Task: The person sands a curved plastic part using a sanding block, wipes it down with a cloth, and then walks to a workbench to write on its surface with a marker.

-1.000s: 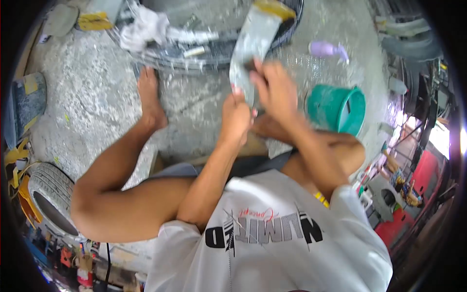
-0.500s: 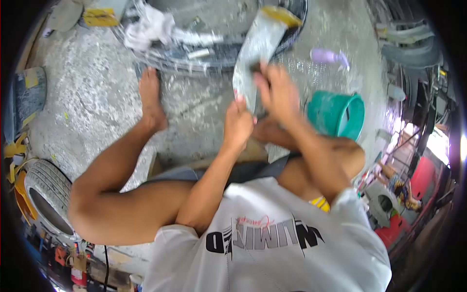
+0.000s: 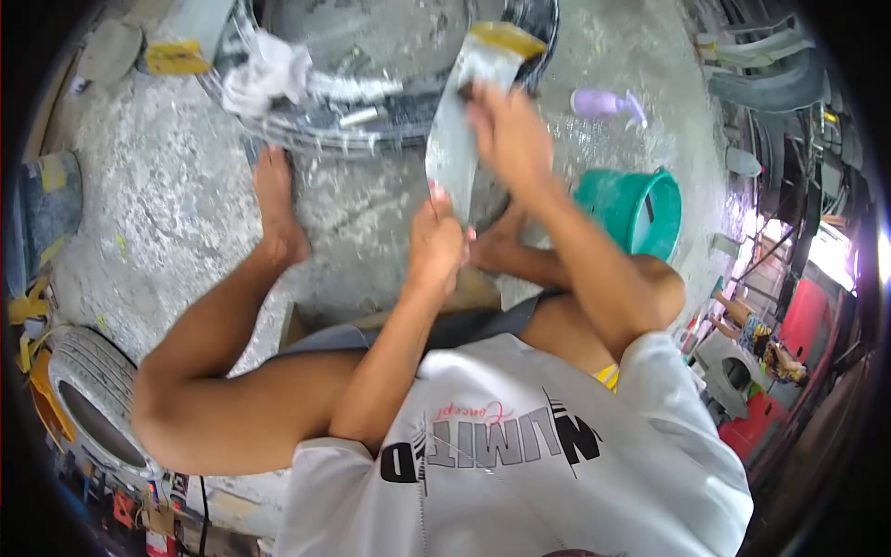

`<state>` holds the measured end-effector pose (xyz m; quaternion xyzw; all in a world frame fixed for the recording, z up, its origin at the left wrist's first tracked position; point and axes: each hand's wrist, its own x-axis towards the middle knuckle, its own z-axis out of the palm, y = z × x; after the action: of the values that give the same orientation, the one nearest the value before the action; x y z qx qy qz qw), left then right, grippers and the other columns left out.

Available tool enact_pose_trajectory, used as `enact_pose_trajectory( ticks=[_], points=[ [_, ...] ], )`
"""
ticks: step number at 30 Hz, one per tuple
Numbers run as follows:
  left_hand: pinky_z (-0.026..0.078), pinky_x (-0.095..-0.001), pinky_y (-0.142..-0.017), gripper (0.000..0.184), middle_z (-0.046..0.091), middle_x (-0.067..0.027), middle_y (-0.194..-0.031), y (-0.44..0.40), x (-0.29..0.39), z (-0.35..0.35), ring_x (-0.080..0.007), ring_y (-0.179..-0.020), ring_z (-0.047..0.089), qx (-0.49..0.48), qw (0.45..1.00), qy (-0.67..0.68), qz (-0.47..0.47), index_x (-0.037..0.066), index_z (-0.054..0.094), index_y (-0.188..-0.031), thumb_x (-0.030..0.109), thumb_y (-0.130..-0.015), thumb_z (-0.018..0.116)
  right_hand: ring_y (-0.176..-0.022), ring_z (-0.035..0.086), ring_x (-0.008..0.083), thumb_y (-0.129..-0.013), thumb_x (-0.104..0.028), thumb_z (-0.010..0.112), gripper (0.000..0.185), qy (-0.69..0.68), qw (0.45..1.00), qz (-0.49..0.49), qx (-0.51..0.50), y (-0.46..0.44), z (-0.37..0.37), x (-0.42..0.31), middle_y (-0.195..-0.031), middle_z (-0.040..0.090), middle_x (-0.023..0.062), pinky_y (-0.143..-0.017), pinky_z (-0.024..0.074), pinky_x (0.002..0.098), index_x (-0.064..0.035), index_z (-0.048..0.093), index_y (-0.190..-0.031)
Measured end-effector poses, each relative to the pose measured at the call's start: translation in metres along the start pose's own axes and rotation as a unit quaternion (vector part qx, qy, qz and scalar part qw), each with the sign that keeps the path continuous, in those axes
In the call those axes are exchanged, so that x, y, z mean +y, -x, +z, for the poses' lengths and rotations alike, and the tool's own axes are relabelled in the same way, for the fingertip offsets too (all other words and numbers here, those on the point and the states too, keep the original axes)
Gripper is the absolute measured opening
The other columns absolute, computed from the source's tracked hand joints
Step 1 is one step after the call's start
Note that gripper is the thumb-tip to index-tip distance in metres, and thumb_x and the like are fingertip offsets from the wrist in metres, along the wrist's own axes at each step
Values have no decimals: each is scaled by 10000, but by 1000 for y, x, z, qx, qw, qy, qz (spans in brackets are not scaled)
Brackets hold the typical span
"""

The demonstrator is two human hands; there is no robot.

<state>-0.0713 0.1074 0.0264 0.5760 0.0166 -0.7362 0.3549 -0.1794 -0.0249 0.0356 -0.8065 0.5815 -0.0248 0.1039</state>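
Note:
A long, curved grey panel with a yellow far end slants up and away from me. My left hand is wrapped round its near end. On the panel's upper half, my right hand presses a small dark piece against the surface with bent fingers; its exact kind is too blurred to make out. Behind the panel lies a large black ring-shaped part with whitish smears, partly covered by the panel. A crumpled white cloth rests on that ring's left side.
A green bucket lies to the right, near my knee, with a purple spray bottle beyond it. At the left are a tyre and a dark rounded part. Another person is far off at the right.
My right hand has slid up the panel toward its yellow end with the dark piece. My left hand keeps its hold on the near end. The whole view has shifted slightly.

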Motion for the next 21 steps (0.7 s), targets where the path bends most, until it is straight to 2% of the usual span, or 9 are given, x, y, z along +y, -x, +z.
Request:
enact_pose_trajectory(
  ticks=[1,2,4,6,8,14,15,18,21],
  points=[
    [358,-266,-401,444,557,-39,-686,-1,-1,3,-100,-495,487,11,1000,4,15,37,577,-1111,419,-1109,351,-963,660,451,-961,-330,637,424,26,998,-7,-52,34,0,-12,-1107,623,215,-759,543,530,-180,593,-1355],
    [358,-274,-398,450,567,-56,-662,-3,0,5,-108,-472,482,25,999,13,29,19,582,-1068,398,-1114,342,-1003,654,446,-958,-325,638,446,-18,999,-39,-21,64,9,-9,-1108,611,234,-757,545,523,-199,583,-1382],
    [385,-295,-427,461,568,-53,-665,-4,1,8,-122,-494,513,34,997,-3,76,13,594,-1032,387,-1114,339,-1034,644,439,-959,-298,639,448,-5,996,-21,-90,59,2,-3,-1097,613,241,-754,549,508,-193,578,-1391],
    [399,-308,-443,467,559,-52,-655,-1,-10,7,-127,-506,525,37,996,-17,76,10,597,-1011,385,-1115,339,-973,657,441,-957,-274,644,444,70,997,7,-14,1,13,16,-1082,613,231,-730,555,503,-178,580,-1386],
    [361,-242,-412,476,546,-8,-718,3,-19,0,-82,-528,483,23,998,-42,35,53,595,-1116,463,-1101,354,-884,663,438,-956,-246,644,441,25,996,27,83,-45,11,22,-1039,605,221,-696,553,515,-189,579,-1388],
    [358,-254,-402,456,508,-5,-693,-3,-7,9,-81,-505,464,31,999,15,42,49,588,-1109,443,-1106,360,-835,662,418,-953,-256,646,426,15,998,-43,-43,53,11,14,-1020,579,208,-623,537,517,-176,582,-1367],
    [377,-300,-432,517,521,-33,-616,-6,-15,10,-114,-466,466,38,997,16,63,-7,579,-976,431,-1112,340,-832,663,418,-956,-256,641,427,45,998,-48,10,35,16,23,-1012,578,207,-619,534,520,-186,578,-1372],
    [375,-297,-427,520,537,-42,-616,-2,-16,4,-118,-461,466,23,996,-22,77,-3,576,-970,438,-1111,337,-797,644,421,-953,-244,624,375,30,991,-15,129,-47,15,33,-955,560,233,-651,535,528,-228,619,-1328],
    [394,-316,-439,534,533,-48,-609,8,1,9,-127,-472,494,24,999,-6,36,-5,576,-974,438,-1112,312,-795,634,413,-954,-226,620,382,32,998,-22,48,21,14,17,-942,551,224,-646,531,523,-223,611,-1336]
  ],
)
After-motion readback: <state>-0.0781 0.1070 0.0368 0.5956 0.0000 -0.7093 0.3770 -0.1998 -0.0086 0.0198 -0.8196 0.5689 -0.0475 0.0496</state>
